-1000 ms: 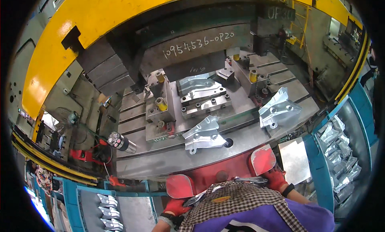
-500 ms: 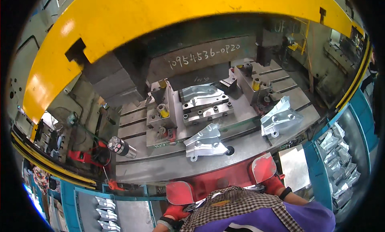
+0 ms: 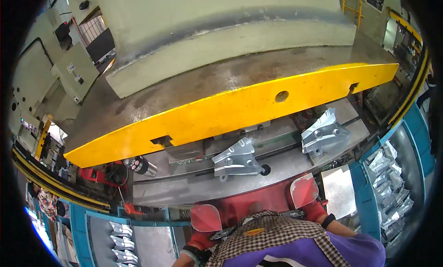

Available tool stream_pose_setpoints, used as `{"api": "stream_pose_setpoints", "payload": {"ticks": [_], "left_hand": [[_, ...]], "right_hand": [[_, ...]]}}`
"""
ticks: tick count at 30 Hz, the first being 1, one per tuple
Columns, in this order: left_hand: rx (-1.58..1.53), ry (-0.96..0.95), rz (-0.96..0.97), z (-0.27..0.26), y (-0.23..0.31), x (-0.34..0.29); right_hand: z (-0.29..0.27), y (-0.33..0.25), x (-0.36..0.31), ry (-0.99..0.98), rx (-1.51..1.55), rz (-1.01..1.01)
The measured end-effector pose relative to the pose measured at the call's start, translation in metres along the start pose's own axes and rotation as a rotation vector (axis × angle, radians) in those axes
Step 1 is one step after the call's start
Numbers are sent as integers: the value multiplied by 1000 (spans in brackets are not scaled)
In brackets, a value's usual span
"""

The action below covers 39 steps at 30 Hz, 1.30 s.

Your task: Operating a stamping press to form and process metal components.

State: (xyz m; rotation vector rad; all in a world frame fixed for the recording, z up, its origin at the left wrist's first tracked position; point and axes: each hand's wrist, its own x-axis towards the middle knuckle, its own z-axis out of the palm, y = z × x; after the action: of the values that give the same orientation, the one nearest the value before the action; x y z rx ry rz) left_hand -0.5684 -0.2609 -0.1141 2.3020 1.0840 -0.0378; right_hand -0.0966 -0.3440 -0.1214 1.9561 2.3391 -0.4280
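Press ram (image 3: pixel 221 117): yellow-fronted, broad, slanting across the centre from about 8 to 2 o'clock and hiding much of the steelwork behind.
Press bed (image 3: pixel 184 193): flat steel, running below the ram from 7 round to 3 o'clock.
Blue-walled bin (image 3: pixel 368 198): at 4 o'clock, heaped with silver metal parts (image 3: pixel 392 188).
Grey tray (image 3: pixel 154 244): at 7 o'clock, blue-edged, a row of silver stampings (image 3: pixel 122 243) along its left.
Red control console (image 3: pixel 240 202): between 5 and 6 o'clock, against the bed's near edge, a rounded guard at each end.
Metal sheet (image 3: pixel 339 191): flat, at 4 o'clock, just right of the console.
Formed brackets: one (image 3: pixel 237 161) on the bed just below centre, towards 5 o'clock; another (image 3: pixel 325 134) at 3 o'clock, well apart.
Steel canister (image 3: pixel 145 166): tilted, at 8 o'clock.
Hands: red-gloved, left hand (image 3: pixel 200 240) at 6 o'clock by the console's left guard, right hand (image 3: pixel 314 211) between 4 and 5 by the right guard; fingers mostly hidden, so clenched or loose cannot be told.
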Motion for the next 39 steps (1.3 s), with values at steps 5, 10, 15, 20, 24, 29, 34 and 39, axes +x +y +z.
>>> {"api": "stream_pose_setpoints", "payload": {"ticks": [5, 10, 15, 20, 24, 29, 34, 39], "left_hand": [[-180, 76, 21, -25, 24, -9], [-791, -89, -244, -38, 26, -26], [-1136, -80, -151, -82, 5, 70], [-1231, 129, -26, -142, 31, 239], [-936, 325, 130, -171, 31, 316], [-941, 338, -17, -170, 44, 348], [-1374, 163, -52, -169, 45, 321], [-1389, 241, -192, -117, 77, 223]], "right_hand": [[-18, 1, -12, -134, 307, 164], [-57, -3, -22, -76, 924, 205], [-32, 1, 14, 222, 1584, 95], [-27, 14, 19, 250, 1498, 122], [-47, -1, 21, 273, 1553, 47], [-49, 3, 18, 266, 1565, 106], [-48, 3, 21, 356, 1441, 55], [-35, 3, 18, 359, 1603, 78]]}}
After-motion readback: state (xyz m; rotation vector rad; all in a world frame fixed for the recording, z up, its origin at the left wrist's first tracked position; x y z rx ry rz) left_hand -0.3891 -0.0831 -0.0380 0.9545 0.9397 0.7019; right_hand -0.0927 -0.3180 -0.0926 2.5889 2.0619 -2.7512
